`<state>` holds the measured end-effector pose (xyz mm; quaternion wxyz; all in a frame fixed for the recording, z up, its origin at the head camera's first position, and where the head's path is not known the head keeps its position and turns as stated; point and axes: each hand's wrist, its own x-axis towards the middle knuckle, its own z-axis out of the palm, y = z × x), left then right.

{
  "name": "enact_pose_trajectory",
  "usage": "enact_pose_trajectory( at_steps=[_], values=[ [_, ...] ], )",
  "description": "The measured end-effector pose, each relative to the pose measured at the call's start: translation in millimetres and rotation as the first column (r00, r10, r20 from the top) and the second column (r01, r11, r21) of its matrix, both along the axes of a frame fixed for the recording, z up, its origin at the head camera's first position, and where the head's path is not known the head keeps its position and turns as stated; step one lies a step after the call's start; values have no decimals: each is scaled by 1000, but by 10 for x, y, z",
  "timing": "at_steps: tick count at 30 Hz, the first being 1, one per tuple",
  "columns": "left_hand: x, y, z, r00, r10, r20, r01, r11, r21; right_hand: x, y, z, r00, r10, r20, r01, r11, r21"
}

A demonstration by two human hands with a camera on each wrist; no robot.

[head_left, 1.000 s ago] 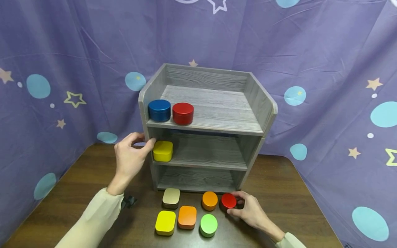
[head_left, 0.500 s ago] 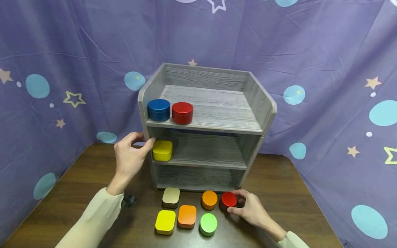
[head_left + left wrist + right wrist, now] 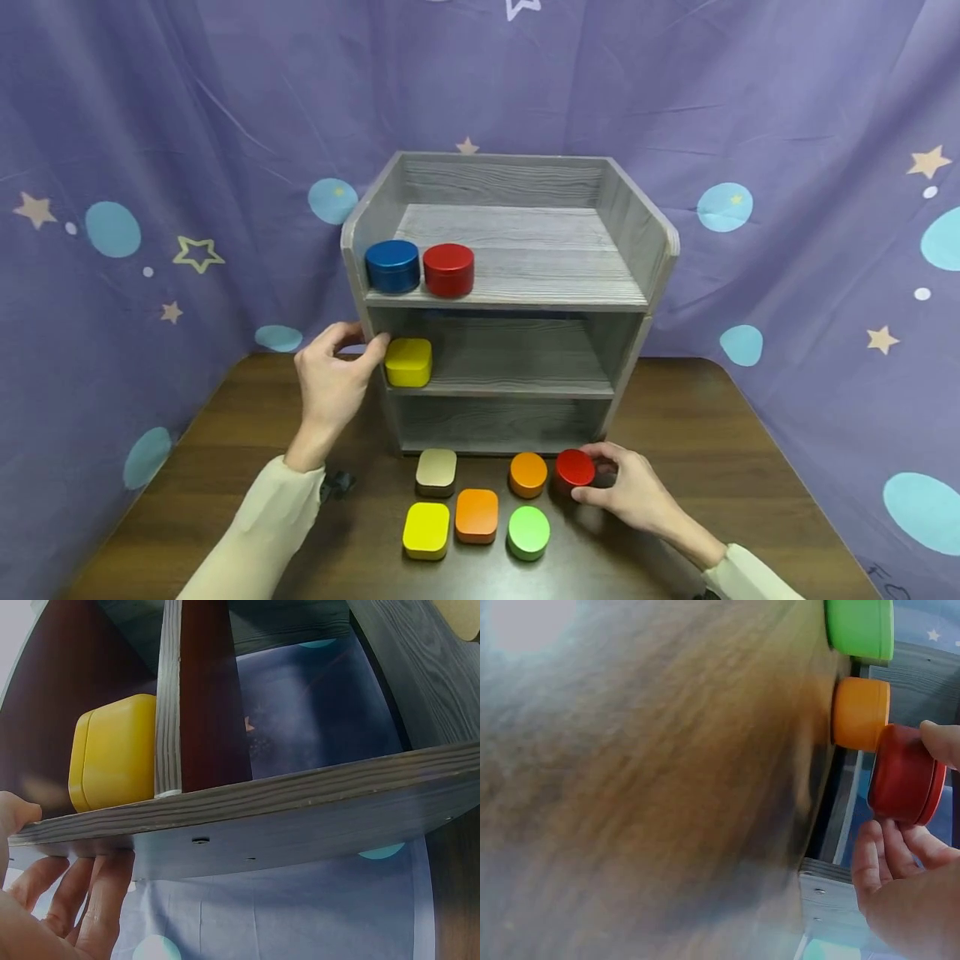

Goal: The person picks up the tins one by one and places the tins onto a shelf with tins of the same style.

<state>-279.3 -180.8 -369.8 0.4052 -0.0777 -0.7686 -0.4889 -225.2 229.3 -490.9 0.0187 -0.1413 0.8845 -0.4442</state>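
My left hand (image 3: 332,385) grips the left side panel of a grey wooden shelf unit (image 3: 517,393). The thumb lies along the panel's inner side, close to a yellow square tin (image 3: 408,363) on the middle shelf; the other fingers (image 3: 109,904) press its outer face. In front of the unit, at the right, my right hand (image 3: 633,490) pinches a round red tin (image 3: 906,774) between thumb and fingers. Whether this tin touches the table, I cannot tell. Beside it stands a round orange tin (image 3: 528,475), with a round green tin (image 3: 528,532) nearer to me.
On the top shelf, at the left, stand a round blue tin (image 3: 393,267) and another round red tin (image 3: 448,270). A beige square tin (image 3: 437,471), an orange square tin (image 3: 476,515) and a second yellow square tin (image 3: 427,530) sit on the wooden table (image 3: 720,433). A purple curtain (image 3: 247,125) hangs behind.
The head view has shifted a little, so everything sits further right in it. Both hands keep their holds, the left on the panel and the right on the round red tin.
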Motion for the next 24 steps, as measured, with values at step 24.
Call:
enact_pose_trajectory(
  at_steps=[24],
  values=[
    [-23, 29, -5, 1000, 19, -19, -19, 1000, -10, 13, -2, 296, 993, 38, -116, -38, 999, 1]
  ],
)
